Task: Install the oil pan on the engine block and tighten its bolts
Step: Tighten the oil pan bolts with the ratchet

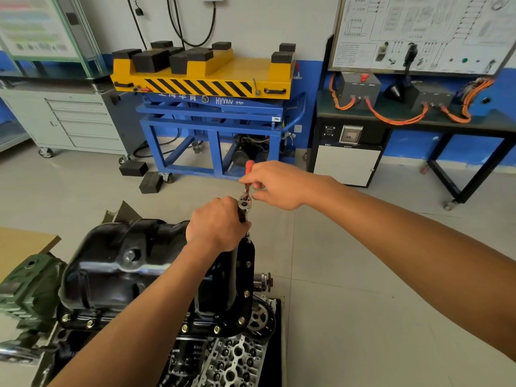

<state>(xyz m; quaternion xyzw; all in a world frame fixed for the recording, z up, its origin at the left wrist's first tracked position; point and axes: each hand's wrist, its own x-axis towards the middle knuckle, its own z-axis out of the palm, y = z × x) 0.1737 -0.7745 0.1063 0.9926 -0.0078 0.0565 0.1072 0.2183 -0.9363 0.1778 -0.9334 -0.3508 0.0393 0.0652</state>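
Observation:
A glossy black oil pan [111, 269] sits on top of the engine block [195, 331], with several brass-coloured bolts [246, 293] along its flange. A ratchet wrench [245, 201] with a red handle stands over the pan's far right corner. My left hand [216, 224] grips the extension bar just below the ratchet head. My right hand [275, 184] holds the red handle, fingers curled round it. The socket and the bolt under it are hidden by my left hand.
A cylinder head [234, 361] and a timing gear [259, 321] lie at the bottom. A green casting [25, 289] sits at left beside cardboard [22, 247]. Behind stand a blue and yellow lift cart [212, 107], a grey drawer cabinet [72, 121] and a bench with orange cables [405, 118].

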